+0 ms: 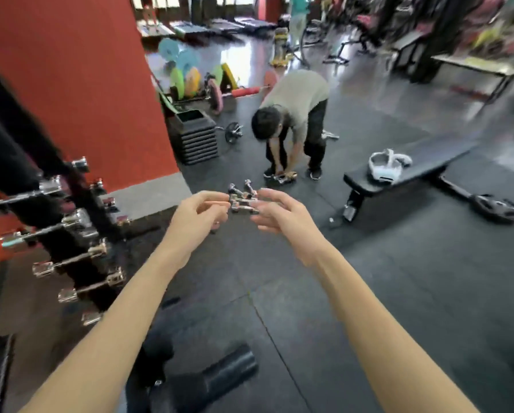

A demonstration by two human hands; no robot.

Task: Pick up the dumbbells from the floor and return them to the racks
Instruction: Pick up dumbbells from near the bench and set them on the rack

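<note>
Both bare arms reach forward toward the middle of the frame. The left hand point(200, 211) hangs with loosely curled fingers and holds nothing; the right hand point(279, 211) is spread a little wider, fingers relaxed, also holding nothing. Between and just beyond the fingertips, a small pile of chrome dumbbells point(243, 198) lies on the dark rubber floor point(398, 293), well away from the hands in depth.

At the left edge stands the black dumbbell rack point(80, 234), with chrome dumbbells already resting on its tiers in front of a red wall point(71, 70). Above centre, another person point(294, 114) bends down, both hands at a dumbbell by their feet. A black bench point(407, 174) sits at centre right, carrying a white headset point(385, 165). Coloured weight plates point(187, 79) lean in the upper middle, beside a stack of black step platforms point(194, 135).

The frame is blurred; no brand, label or writing can be read anywhere.
</note>
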